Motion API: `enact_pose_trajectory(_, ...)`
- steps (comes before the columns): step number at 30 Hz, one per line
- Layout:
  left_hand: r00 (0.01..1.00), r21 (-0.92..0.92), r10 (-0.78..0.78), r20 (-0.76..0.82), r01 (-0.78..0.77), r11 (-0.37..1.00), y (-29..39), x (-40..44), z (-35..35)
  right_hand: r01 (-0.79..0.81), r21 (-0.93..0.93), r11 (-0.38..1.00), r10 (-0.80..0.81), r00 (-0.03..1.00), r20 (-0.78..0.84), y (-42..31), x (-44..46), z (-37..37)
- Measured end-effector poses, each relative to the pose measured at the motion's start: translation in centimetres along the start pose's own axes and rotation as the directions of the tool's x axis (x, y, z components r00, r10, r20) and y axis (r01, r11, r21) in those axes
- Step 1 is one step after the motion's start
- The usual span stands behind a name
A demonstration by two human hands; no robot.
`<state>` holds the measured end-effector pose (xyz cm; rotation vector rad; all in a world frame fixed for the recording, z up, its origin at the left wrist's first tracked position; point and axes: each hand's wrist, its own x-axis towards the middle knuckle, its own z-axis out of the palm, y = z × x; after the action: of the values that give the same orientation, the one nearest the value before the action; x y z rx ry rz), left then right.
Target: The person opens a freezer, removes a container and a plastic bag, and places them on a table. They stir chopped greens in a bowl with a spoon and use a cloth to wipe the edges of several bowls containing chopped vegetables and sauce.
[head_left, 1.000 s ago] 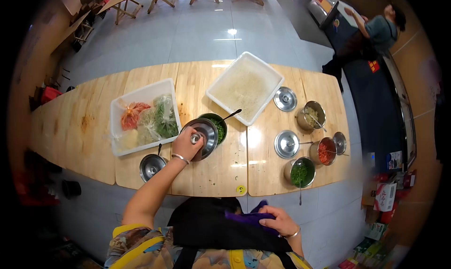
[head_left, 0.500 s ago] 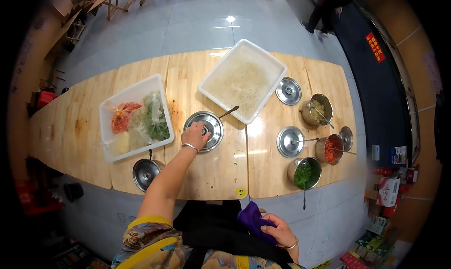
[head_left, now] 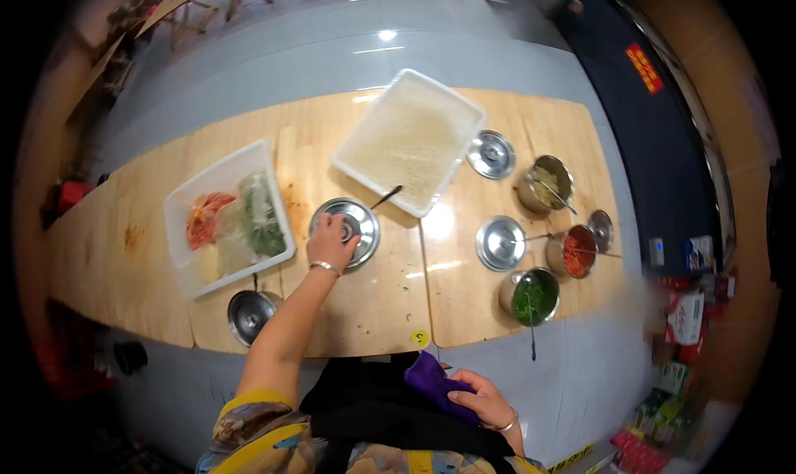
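Note:
My left hand (head_left: pixel 333 240) has its fingers closed around the top of a round steel pot lid (head_left: pixel 362 225) near the middle of the table. The knob is partly hidden under the fingers, and a dark spoon handle (head_left: pixel 388 195) sticks out past the lid's rim. Down by the table's front edge, my right hand (head_left: pixel 483 398) grips a bunched purple cloth (head_left: pixel 434 384). A smaller lidded pot (head_left: pixel 250 315) stands just left of my left forearm.
A white tub (head_left: pixel 184 263) of bagged chopped food is at left; a white tray (head_left: pixel 458 145) of pale crumbs lies behind the lid. At right stand steel pots of chopped green (head_left: pixel 528 298), red (head_left: pixel 578 254) and pale food (head_left: pixel 543 184), with loose lids (head_left: pixel 501 244) nearby.
The view has shifted slightly, so the table things sit a little further left. My left hand stays on the lid and my right keeps the cloth. The person at the top right is out of view.

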<state>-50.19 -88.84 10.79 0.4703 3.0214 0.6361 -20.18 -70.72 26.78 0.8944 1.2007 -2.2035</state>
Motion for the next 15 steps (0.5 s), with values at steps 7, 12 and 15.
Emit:
enact_pose_trajectory(7,0.889,0.105,0.457,0.037,-0.458,0.883,1.7,-2.1,1.5,0.010,0.067,0.998,-0.011,1.000,0.019,1.3,-0.4,-0.7)
enact_pose_trajectory(12,0.902,0.081,0.428,0.049,-0.431,0.899,1.1,-2.2,4.5,0.072,0.079,0.994,-0.069,0.997,-0.035,1.8,-0.8,-0.4)
enact_pose_trajectory(15,0.920,0.065,0.389,0.054,-0.392,0.918,0.6,-1.9,4.7,0.115,0.066,0.991,-0.113,0.993,-0.041,2.7,-0.6,-0.7)
